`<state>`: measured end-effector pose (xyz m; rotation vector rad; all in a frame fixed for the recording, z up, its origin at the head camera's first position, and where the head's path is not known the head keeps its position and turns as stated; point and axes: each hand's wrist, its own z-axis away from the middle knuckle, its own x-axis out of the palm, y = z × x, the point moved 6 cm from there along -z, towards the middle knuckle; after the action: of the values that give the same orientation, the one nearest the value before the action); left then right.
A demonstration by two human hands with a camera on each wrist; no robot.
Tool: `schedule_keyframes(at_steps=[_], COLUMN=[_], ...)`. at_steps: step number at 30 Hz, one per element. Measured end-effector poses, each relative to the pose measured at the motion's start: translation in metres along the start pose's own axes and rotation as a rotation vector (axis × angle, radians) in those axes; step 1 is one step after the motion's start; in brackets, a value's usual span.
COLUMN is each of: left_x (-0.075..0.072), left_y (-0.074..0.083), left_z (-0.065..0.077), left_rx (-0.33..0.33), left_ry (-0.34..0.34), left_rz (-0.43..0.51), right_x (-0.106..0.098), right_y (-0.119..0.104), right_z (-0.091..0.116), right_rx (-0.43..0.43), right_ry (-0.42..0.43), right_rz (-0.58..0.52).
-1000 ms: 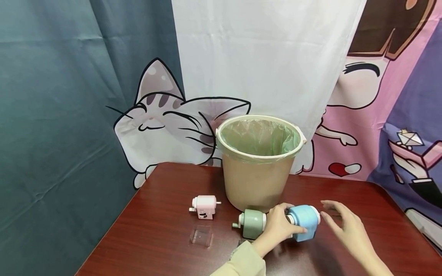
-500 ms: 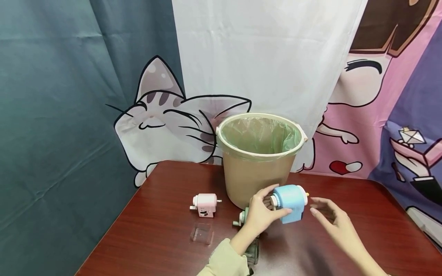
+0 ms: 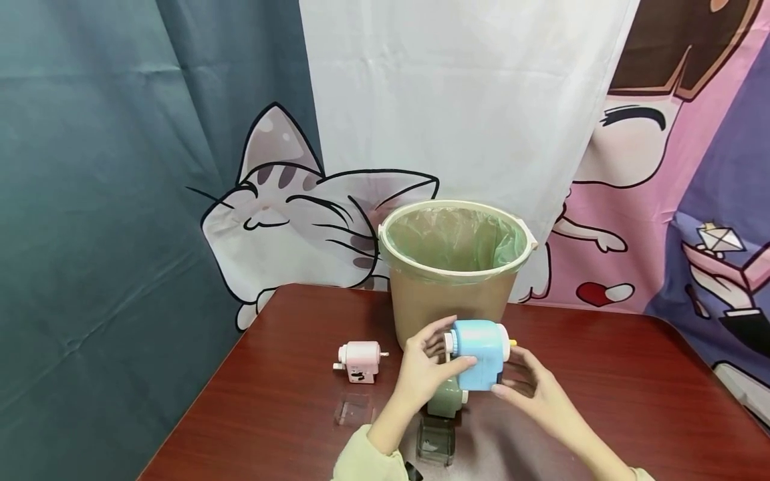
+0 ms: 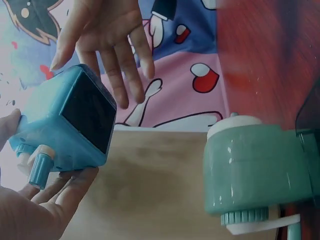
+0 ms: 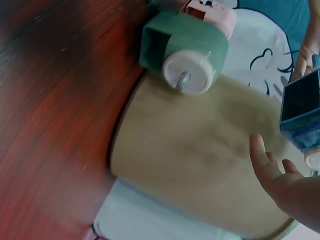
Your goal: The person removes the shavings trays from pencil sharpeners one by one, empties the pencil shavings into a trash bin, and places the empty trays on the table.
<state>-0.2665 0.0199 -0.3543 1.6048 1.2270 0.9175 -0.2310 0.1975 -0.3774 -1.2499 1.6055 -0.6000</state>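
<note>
My left hand (image 3: pixel 423 371) holds a light blue hand-crank pencil sharpener (image 3: pixel 478 347) raised over the table, thumb in front and fingers behind at its crank end. A small yellow tip sticks out of its right end. In the left wrist view its dark underside (image 4: pixel 90 112) and crank handle (image 4: pixel 41 170) show. My right hand (image 3: pixel 538 394) is close to the sharpener's right end, fingers spread; in the left wrist view this hand (image 4: pixel 112 45) appears apart from it. Behind and below the blue one stands a green sharpener (image 3: pixel 444 401), partly hidden.
A beige bin (image 3: pixel 448 300) with a green liner stands at the back of the brown table (image 3: pixel 283 401). A pink sharpener (image 3: pixel 362 361) sits to the left, a clear tray (image 3: pixel 353 410) before it. In front of the green sharpener lies a dark see-through tray (image 3: pixel 436 441).
My left hand has lifted the blue sharpener off the table area beside the green one and carried it up and leftward. The right hand has followed it to the left.
</note>
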Motion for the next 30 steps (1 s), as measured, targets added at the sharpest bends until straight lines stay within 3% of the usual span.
schedule_keyframes(at_steps=[11,16,22,27,30], left_x=[-0.017,-0.02,-0.022,-0.023,-0.024], left_y=[0.007,0.015,0.02,0.022,0.026], left_z=[0.004,0.003,0.003,0.001,-0.002], left_rx=[-0.011,0.019,0.06,0.052,0.055], left_ry=[0.021,0.014,-0.071,-0.175,-0.208], left_rz=[0.013,0.014,-0.039,-0.15,-0.154], right_x=[0.019,0.023,0.029,0.031,0.03], right_y=[-0.016,-0.022,-0.029,-0.036,-0.04], right_z=[-0.015,-0.019,-0.025,-0.031,-0.033], right_rx=[-0.027,0.018,-0.012,0.0,0.004], right_ry=[-0.003,0.031,0.018,0.035,0.031], right_rz=[-0.095,-0.18,-0.297,-0.326,-0.332])
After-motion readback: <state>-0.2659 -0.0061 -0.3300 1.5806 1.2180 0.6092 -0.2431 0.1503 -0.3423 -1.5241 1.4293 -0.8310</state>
